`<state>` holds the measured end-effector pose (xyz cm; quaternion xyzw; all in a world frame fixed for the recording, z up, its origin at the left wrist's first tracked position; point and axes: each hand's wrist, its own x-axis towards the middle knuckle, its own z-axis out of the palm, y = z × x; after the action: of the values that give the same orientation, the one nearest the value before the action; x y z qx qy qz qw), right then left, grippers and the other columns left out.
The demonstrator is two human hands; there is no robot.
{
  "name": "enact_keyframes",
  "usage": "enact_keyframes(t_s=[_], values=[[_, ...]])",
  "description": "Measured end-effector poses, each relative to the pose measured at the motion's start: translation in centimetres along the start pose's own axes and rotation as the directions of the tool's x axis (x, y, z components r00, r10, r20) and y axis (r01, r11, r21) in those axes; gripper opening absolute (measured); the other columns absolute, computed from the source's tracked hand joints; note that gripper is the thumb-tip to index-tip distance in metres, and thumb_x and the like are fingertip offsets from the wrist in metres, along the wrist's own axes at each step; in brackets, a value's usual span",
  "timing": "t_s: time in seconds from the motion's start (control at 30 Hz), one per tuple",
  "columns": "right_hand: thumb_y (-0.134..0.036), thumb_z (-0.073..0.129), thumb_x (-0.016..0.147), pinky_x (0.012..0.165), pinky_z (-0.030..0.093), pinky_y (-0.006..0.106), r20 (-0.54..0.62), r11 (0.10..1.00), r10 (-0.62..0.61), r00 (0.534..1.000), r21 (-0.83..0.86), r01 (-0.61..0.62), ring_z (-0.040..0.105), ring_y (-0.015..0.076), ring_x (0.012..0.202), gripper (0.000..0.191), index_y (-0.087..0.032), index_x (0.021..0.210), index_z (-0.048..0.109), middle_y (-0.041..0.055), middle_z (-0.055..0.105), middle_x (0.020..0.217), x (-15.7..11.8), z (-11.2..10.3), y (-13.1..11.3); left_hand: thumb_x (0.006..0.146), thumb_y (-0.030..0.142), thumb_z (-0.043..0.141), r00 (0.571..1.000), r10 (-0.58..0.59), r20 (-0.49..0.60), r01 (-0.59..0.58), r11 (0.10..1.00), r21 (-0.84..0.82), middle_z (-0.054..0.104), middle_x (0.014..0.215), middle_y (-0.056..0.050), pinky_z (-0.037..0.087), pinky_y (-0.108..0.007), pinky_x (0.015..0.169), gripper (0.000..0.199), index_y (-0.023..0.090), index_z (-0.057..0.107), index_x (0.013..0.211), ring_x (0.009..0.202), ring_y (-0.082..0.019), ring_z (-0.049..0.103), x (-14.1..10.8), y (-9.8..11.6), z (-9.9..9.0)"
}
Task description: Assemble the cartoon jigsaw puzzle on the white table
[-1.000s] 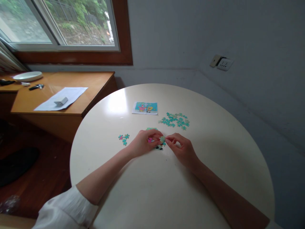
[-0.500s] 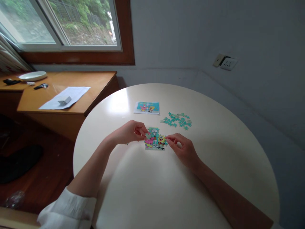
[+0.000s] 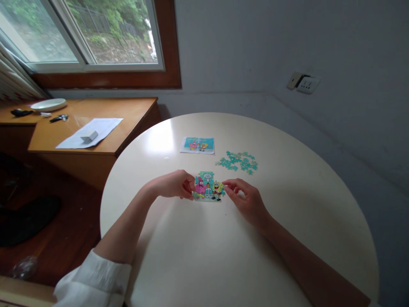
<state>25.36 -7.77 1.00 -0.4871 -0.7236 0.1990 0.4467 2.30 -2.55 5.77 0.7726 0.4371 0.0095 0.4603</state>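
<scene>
A partly assembled cartoon puzzle (image 3: 208, 187) lies flat on the white round table (image 3: 243, 256), showing a pink, a pale green and a yellow figure. At its left edge is my left hand (image 3: 180, 184), fingers pinched together around a puzzle piece that is mostly hidden. My right hand (image 3: 244, 197) rests at the right edge, its thumb and forefinger closed beside the yellow figure; what lies between the tips is too small to make out. Loose teal pieces (image 3: 238, 162) are spread beyond the puzzle, to the right. Behind it lies a printed picture sheet (image 3: 198, 145) with similar figures.
To the left, a wooden desk (image 3: 76, 147) carries a white paper (image 3: 105, 126), a small grey-white block (image 3: 89, 136), a white plate (image 3: 48, 105) and small dark objects. A window is behind the desk, and a wall socket (image 3: 308, 85) is at right.
My left hand has moved down along the puzzle's left edge, and the piece it held over the pink figure no longer covers it. My right hand has stayed nearly still.
</scene>
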Motion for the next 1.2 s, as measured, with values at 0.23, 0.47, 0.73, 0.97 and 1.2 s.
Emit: enact_keyframes(t_s=[0.23, 0.47, 0.73, 0.97, 1.2], values=[[-0.024, 0.053, 0.078, 0.056, 0.044, 0.024, 0.007, 1.000, 0.013, 1.000, 0.010, -0.013, 0.052, 0.0117, 0.059, 0.012, -0.018, 0.083, 0.063, 0.0026, 0.063, 0.073, 0.00, 0.02, 0.00, 0.061, 0.021, 0.064, 1.000, -0.023, 0.003, 0.023, 1.000, -0.013, 0.061, 0.063, 0.000, 0.042, -0.022, 0.049, 0.013, 0.016, 0.053, 0.068, 0.058, -0.012, 0.057, 0.27, -0.51, 0.09], [-0.023, 0.051, 0.078, 0.057, 0.044, 0.024, 0.014, 1.000, 0.009, 1.000, 0.011, -0.010, 0.051, 0.0114, 0.059, 0.013, -0.019, 0.083, 0.063, 0.0025, 0.063, 0.074, -0.01, 0.00, -0.06, 0.061, 0.021, 0.063, 0.999, -0.037, 0.018, 0.037, 0.999, -0.018, 0.061, 0.062, 0.001, 0.042, -0.021, 0.048, 0.013, 0.017, 0.053, 0.068, 0.055, -0.011, 0.056, 0.40, -0.71, 0.12], [-0.023, 0.051, 0.078, 0.057, 0.044, 0.024, 0.014, 1.000, 0.015, 1.000, 0.013, -0.015, 0.051, 0.0114, 0.059, 0.013, -0.018, 0.083, 0.063, 0.0028, 0.063, 0.073, -0.02, -0.02, -0.10, 0.061, 0.021, 0.062, 0.998, -0.062, 0.025, 0.062, 0.998, -0.020, 0.061, 0.062, 0.001, 0.041, -0.022, 0.047, 0.013, 0.017, 0.053, 0.069, 0.053, -0.011, 0.055, 0.43, -0.60, 0.12], [-0.022, 0.051, 0.079, 0.057, 0.045, 0.024, 0.021, 1.000, 0.011, 1.000, 0.013, -0.011, 0.051, 0.0116, 0.058, 0.013, -0.019, 0.083, 0.063, 0.0027, 0.063, 0.074, -0.01, 0.00, -0.12, 0.061, 0.022, 0.063, 0.997, -0.076, 0.027, 0.076, 0.997, 0.000, 0.061, 0.062, 0.000, 0.039, -0.022, 0.046, 0.014, 0.016, 0.053, 0.070, 0.051, -0.011, 0.054, 0.57, -0.99, 0.20], [-0.020, 0.051, 0.078, 0.057, 0.044, 0.024, 0.036, 1.000, -0.006, 0.999, 0.019, 0.006, 0.053, 0.0118, 0.060, 0.012, -0.018, 0.081, 0.062, 0.0029, 0.063, 0.073, -0.01, 0.08, 0.04, 0.060, 0.023, 0.062, 0.995, -0.095, 0.026, 0.095, 0.995, 0.028, 0.061, 0.063, 0.000, 0.040, -0.023, 0.047, 0.014, 0.017, 0.053, 0.070, 0.051, -0.011, 0.054, 0.45, -0.72, 0.14]])
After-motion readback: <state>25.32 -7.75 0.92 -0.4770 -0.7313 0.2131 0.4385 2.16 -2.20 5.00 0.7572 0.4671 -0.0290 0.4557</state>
